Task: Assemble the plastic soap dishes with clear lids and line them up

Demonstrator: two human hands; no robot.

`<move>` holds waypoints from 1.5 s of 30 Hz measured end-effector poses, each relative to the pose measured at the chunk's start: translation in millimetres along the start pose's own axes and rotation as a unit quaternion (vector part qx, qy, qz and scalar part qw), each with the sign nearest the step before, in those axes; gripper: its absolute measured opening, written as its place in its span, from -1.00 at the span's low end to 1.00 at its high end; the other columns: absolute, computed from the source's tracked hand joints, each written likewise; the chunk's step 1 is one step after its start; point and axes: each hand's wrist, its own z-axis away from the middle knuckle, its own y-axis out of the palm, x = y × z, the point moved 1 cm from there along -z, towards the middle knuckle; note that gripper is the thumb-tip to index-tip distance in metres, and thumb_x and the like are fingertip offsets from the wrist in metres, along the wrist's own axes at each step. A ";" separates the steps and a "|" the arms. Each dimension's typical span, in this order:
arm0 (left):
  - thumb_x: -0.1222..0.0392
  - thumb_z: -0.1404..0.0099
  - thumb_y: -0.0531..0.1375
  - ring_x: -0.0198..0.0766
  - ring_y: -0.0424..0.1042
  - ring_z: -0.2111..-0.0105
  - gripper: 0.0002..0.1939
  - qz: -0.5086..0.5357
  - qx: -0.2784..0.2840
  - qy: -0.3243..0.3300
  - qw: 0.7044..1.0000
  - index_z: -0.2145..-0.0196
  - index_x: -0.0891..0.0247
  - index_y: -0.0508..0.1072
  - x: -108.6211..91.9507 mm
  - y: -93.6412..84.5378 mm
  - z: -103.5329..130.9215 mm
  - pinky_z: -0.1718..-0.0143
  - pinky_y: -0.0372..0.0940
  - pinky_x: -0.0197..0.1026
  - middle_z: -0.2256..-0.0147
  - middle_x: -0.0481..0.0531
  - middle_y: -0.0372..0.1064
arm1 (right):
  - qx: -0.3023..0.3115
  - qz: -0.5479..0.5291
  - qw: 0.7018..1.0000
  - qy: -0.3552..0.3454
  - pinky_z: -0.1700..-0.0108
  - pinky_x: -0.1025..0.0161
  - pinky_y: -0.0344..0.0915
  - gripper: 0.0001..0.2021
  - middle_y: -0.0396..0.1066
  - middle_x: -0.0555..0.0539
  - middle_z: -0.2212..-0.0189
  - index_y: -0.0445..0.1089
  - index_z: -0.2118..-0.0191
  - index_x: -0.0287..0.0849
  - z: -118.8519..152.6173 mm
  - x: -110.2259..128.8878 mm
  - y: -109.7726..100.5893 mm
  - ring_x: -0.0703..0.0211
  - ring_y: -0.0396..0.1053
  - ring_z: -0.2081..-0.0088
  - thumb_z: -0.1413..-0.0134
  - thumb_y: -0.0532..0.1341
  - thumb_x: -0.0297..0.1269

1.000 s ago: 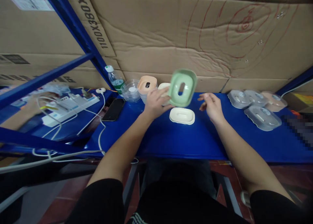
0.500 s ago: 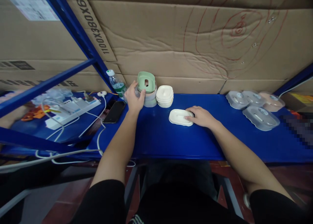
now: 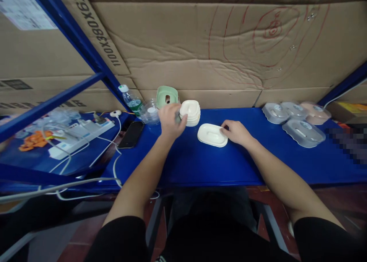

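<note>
My left hand (image 3: 171,122), slightly blurred, is at the left side of a stack of small cream lids (image 3: 190,108). Its thumb is apart from the fingers, and I see nothing held; whether it touches the stack is unclear. Partly behind it stands a green lid with a slot (image 3: 166,93), on top of pale containers that the hand mostly hides. My right hand (image 3: 237,133) pinches the right end of a cream oval lid (image 3: 212,135) with a raised oval in its middle. That lid lies low over the blue table, seemingly doubled with another beneath it.
Clear plastic cups (image 3: 150,114), a water bottle (image 3: 130,99) and a black phone (image 3: 131,135) are on the left. A power strip (image 3: 82,139) with white cables lies beyond the blue frame. Several lidded clear containers (image 3: 304,132) sit at the right. Cardboard (image 3: 172,36) walls the back.
My left hand has moved right, from the green lid's stack toward the cream stack. The right hand's thumb has shifted from over the oval lid to its right edge. The view has turned slightly.
</note>
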 end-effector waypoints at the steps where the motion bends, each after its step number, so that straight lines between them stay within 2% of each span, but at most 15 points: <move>1: -0.12 -0.48 0.14 -0.01 0.54 0.05 -0.59 0.020 0.037 0.047 0.998 -0.03 0.24 0.50 -14.1 3.4 2.7 -0.05 0.33 0.08 0.12 0.20 0.60 | -0.024 -0.056 0.998 0.007 0.18 0.11 0.42 -0.88 0.63 -0.13 0.22 0.50 0.25 -0.12 -0.6 -0.3 0.0 0.01 0.56 0.23 -0.25 0.21 -0.25; 4: -0.17 -0.48 0.17 -0.15 0.53 0.35 -0.59 0.071 0.132 0.160 0.976 -0.01 0.18 0.57 -51.6 14.6 14.4 0.24 0.32 -0.10 0.44 0.00 0.53 | -0.081 -0.262 0.960 0.051 0.38 0.15 0.44 -0.80 0.57 -0.05 0.28 0.45 0.16 -0.10 -0.9 1.2 2.3 0.15 0.50 0.45 -0.17 0.29 -0.13; 7: -0.45 -0.34 0.23 -0.15 0.52 0.41 -0.38 0.051 0.177 0.190 0.964 0.07 0.18 0.61 -69.7 24.3 22.3 0.34 0.28 -0.14 0.48 0.01 0.52 | -0.085 -0.405 0.908 0.070 0.52 0.20 0.43 -0.57 0.49 0.04 0.36 0.38 0.01 -0.09 0.3 9.0 7.9 0.21 0.46 0.58 -0.03 0.41 -0.08; 9: -0.48 -0.35 0.21 -0.13 0.53 0.42 -0.36 0.018 0.198 0.182 0.963 0.13 0.19 0.63 -70.1 27.9 22.8 0.37 0.27 -0.13 0.47 0.04 0.55 | -0.070 -0.452 0.887 0.065 0.54 0.23 0.43 -0.51 0.46 0.07 0.41 0.35 0.03 -0.11 1.3 16.4 12.6 0.21 0.47 0.59 0.03 0.46 -0.08; 13: -0.26 -0.55 0.11 -0.18 0.53 0.44 -0.49 -0.012 0.225 0.183 0.957 0.25 0.17 0.63 -62.2 26.7 18.3 0.39 0.24 -0.15 0.48 0.05 0.56 | -0.038 -0.514 0.854 0.067 0.54 0.26 0.45 -0.46 0.44 0.11 0.50 0.30 0.07 -0.10 1.3 26.7 20.5 0.22 0.46 0.61 0.06 0.50 0.00; 17: -0.12 -0.62 0.03 -0.20 0.55 0.43 -0.55 -0.013 0.237 0.169 0.957 0.09 0.16 0.64 -60.5 23.9 16.1 0.35 0.29 -0.16 0.44 0.05 0.59 | -0.032 -0.545 0.836 0.060 0.41 0.20 0.56 -0.41 0.44 0.12 0.48 0.29 0.00 -0.08 -1.6 24.4 22.7 0.20 0.50 0.54 0.01 0.48 0.12; 19: -0.11 -0.63 0.02 -0.18 0.58 0.41 -0.54 -0.013 0.243 0.148 0.959 0.05 0.19 0.63 -59.3 24.2 16.0 0.32 0.32 -0.16 0.41 0.08 0.61 | -0.041 -0.530 0.846 0.046 0.34 0.15 0.59 -0.36 0.49 0.03 0.36 0.30 -0.10 -0.07 -2.7 19.9 23.0 0.18 0.54 0.47 -0.04 0.43 0.18; 21: -0.10 -0.63 0.02 -0.16 0.61 0.36 -0.55 -0.014 0.242 0.120 0.963 0.04 0.21 0.62 -55.4 24.2 15.3 0.29 0.35 -0.17 0.36 0.13 0.64 | -0.075 -0.473 0.877 0.023 0.28 0.09 0.60 -0.25 0.53 -0.12 0.11 0.24 -0.28 -0.03 -2.4 15.0 23.1 0.15 0.56 0.40 -0.09 0.40 0.20; 24: -0.11 -0.61 0.03 -0.09 0.64 0.30 -0.53 -0.050 0.238 0.039 0.969 0.00 0.22 0.63 -45.0 21.0 11.5 0.28 0.35 -0.16 0.29 0.21 0.66 | -0.125 -0.324 0.938 -0.024 0.17 -0.05 0.61 -0.10 0.38 -0.29 -0.24 0.05 -0.49 0.04 0.7 10.3 23.1 0.08 0.56 0.32 -0.14 0.38 0.16; 27: -0.13 -0.60 0.02 0.00 0.65 0.25 -0.51 -0.104 0.249 -0.061 0.961 -0.08 0.21 0.61 -34.9 14.4 4.9 0.27 0.34 -0.13 0.22 0.23 0.67 | -0.107 -0.213 0.969 -0.063 0.10 -0.14 0.60 -0.08 0.27 -0.33 -0.34 -0.05 -0.56 0.05 4.5 9.2 24.1 -0.07 0.57 0.17 -0.22 0.32 0.12; 30: -0.12 -0.59 0.02 0.08 0.65 0.18 -0.51 -0.146 0.271 -0.132 0.942 -0.14 0.19 0.58 -29.8 8.6 -2.0 0.22 0.36 -0.09 0.15 0.24 0.67 | -0.083 -0.167 0.979 -0.086 0.07 -0.17 0.61 -0.11 0.20 -0.32 -0.38 -0.07 -0.58 0.08 6.8 9.3 24.8 -0.13 0.56 0.07 -0.27 0.28 0.13; 33: -0.07 -0.58 0.02 0.15 0.65 0.13 -0.50 -0.175 0.299 -0.174 0.922 -0.22 0.21 0.54 -27.5 6.9 -6.2 0.16 0.38 -0.02 0.14 0.26 0.67 | -0.058 -0.147 0.982 -0.101 -0.02 -0.21 0.59 -0.18 0.15 -0.30 -0.41 0.03 -0.56 0.08 7.7 9.9 24.5 -0.13 0.57 0.03 -0.29 0.26 0.13; 39: 0.00 -0.55 0.01 0.16 0.65 0.12 -0.47 -0.174 0.315 -0.181 0.915 -0.32 0.21 0.46 -24.2 10.9 -5.0 0.11 0.39 0.00 0.13 0.26 0.67 | 0.008 -0.110 0.987 -0.121 -0.16 -0.33 0.51 -0.27 0.08 -0.33 -0.48 0.23 -0.46 -0.03 10.4 14.1 20.2 -0.29 0.51 -0.15 -0.31 0.25 0.17; 42: -0.05 -0.53 0.06 0.16 0.65 0.15 -0.46 -0.165 0.310 -0.176 0.920 -0.31 0.24 0.47 -22.4 12.5 -3.6 0.15 0.39 -0.01 0.16 0.29 0.66 | -0.003 -0.087 0.985 -0.152 -0.32 -0.34 0.36 -0.31 0.16 -0.29 -0.46 0.29 -0.43 -0.01 10.3 14.6 11.0 -0.37 0.33 -0.36 -0.31 0.25 0.18; 45: -0.11 -0.51 0.10 0.17 0.64 0.17 -0.48 -0.161 0.309 -0.181 0.920 -0.24 0.22 0.51 -19.8 12.6 -4.4 0.18 0.37 -0.02 0.19 0.27 0.65 | -0.050 -0.048 0.987 -0.143 -0.40 -0.33 0.25 -0.37 0.29 -0.24 -0.40 0.36 -0.38 0.02 7.5 8.2 -8.6 -0.35 0.28 -0.39 -0.32 0.25 0.19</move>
